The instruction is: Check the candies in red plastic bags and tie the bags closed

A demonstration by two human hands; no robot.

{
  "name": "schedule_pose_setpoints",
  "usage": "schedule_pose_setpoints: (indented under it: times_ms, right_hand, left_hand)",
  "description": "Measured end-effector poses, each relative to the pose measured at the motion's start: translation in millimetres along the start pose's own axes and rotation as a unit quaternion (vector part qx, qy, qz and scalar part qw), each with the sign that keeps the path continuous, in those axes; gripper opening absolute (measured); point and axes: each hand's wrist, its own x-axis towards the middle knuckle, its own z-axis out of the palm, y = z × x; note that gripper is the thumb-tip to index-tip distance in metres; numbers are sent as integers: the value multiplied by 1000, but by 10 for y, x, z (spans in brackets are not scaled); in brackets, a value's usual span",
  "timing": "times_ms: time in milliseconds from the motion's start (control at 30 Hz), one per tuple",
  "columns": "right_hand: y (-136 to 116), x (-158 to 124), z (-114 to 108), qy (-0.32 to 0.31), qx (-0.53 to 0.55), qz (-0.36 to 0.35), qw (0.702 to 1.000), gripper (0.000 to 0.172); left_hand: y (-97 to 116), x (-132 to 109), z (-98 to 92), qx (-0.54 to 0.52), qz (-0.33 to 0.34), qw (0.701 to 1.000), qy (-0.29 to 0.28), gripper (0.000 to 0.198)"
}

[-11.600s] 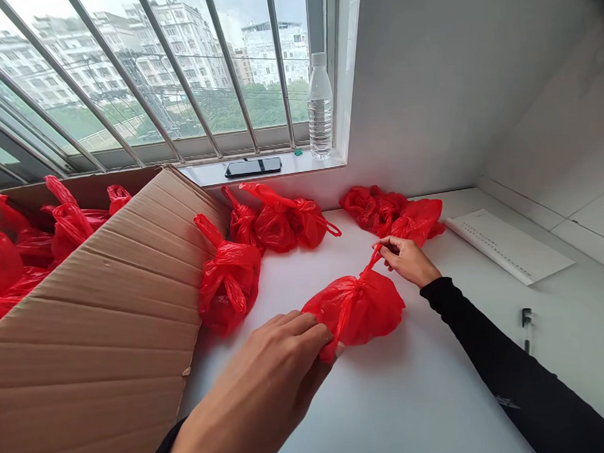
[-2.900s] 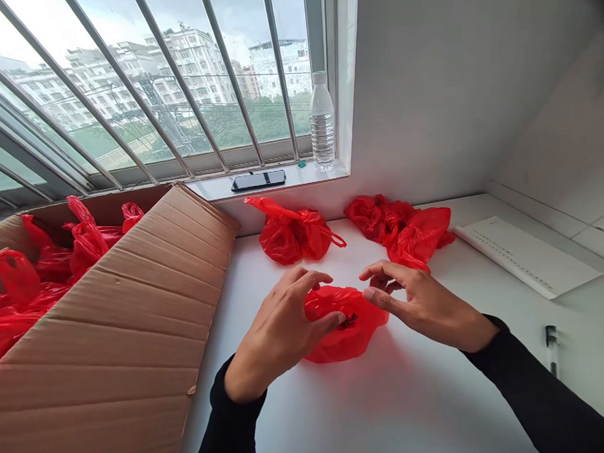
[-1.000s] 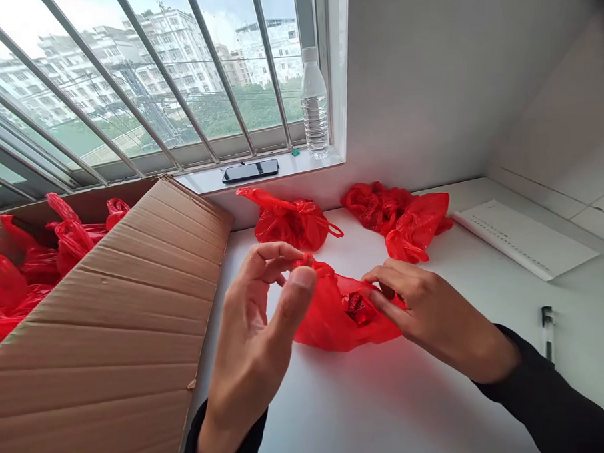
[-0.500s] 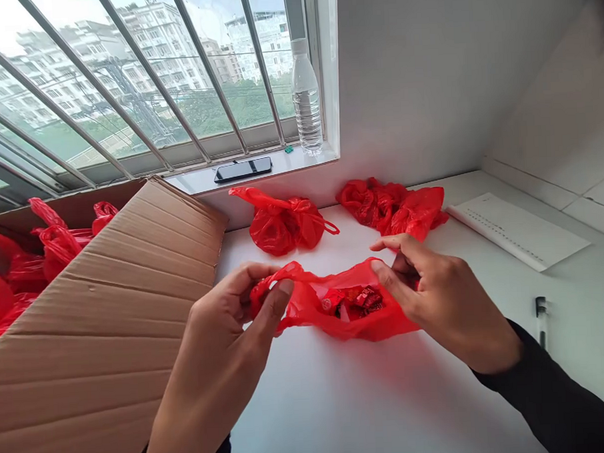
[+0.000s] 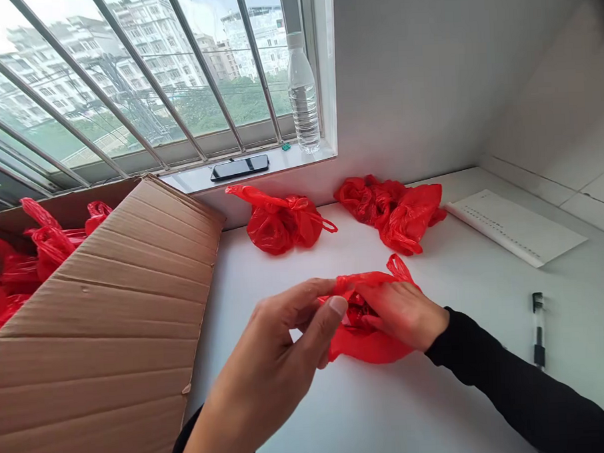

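Observation:
A thin red plastic bag (image 5: 382, 350) lies on the white table with its mouth open. Small shiny red wrapped packets (image 5: 356, 311) show inside it. At the bag's left edge, my left hand (image 5: 297, 340) is closed, its thumb and fingers gripping the plastic. My right hand (image 5: 403, 312) reaches into the bag from the right, its fingers stretched toward the packets and partly veiled by red film. Its fingertips are partly hidden. One loop handle (image 5: 400, 269) sticks up behind my right hand.
A cardboard box (image 5: 111, 328) with red bags (image 5: 55, 244) stands at left. Behind are a tied red bag (image 5: 284, 224) and crumpled red bags (image 5: 394, 209). Paper (image 5: 517, 224) and a pen (image 5: 538, 330) lie right. A phone (image 5: 239, 167) and water bottle (image 5: 304, 99) are on the sill.
My right hand has gone from the bag's right rim into the bag. My left hand has moved right, and the bag's mouth has narrowed and shifted slightly right.

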Motion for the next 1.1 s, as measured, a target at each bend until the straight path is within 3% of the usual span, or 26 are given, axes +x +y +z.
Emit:
schedule_pose_setpoints:
  times_ms: [100,300,433,667,800,900,933,1100]
  right_hand:
    - [-24,80,-73,-28,-62,31,997,16]
    - [-35,133,-221,-7,-129,89,988,29]
    - [-70,124,-214,0,-152,105,983,28]
    - [-166,45,-176,-76,-17,-1,997,13]
    - [-158,74,-38,-93,-23,-18,995,6]
    - [-122,106,88,-73,-45,-27,996,34]
    - [-116,112,113,-69,-49,-29,996,35]
    - [-149,112,74,-75,-75,-24,994,11]
  left_hand:
    - [-18,-7,14,15,-21,1000,-12,32]
    - [-25,-31,-49,10,-7,1000,6,33]
    - [-33,-50,-53,9,-1,1000,5,31]
    - [-26,-74,-63,27,-3,1000,-1,35]
    - [-12,-72,-65,36,-22,999,-16,39]
    - [-10,-53,-58,55,-28,998,-18,42]
    - [-10,-47,-57,63,-29,997,-19,43]
    - [-2,-44,-83,61,-22,998,-18,35]
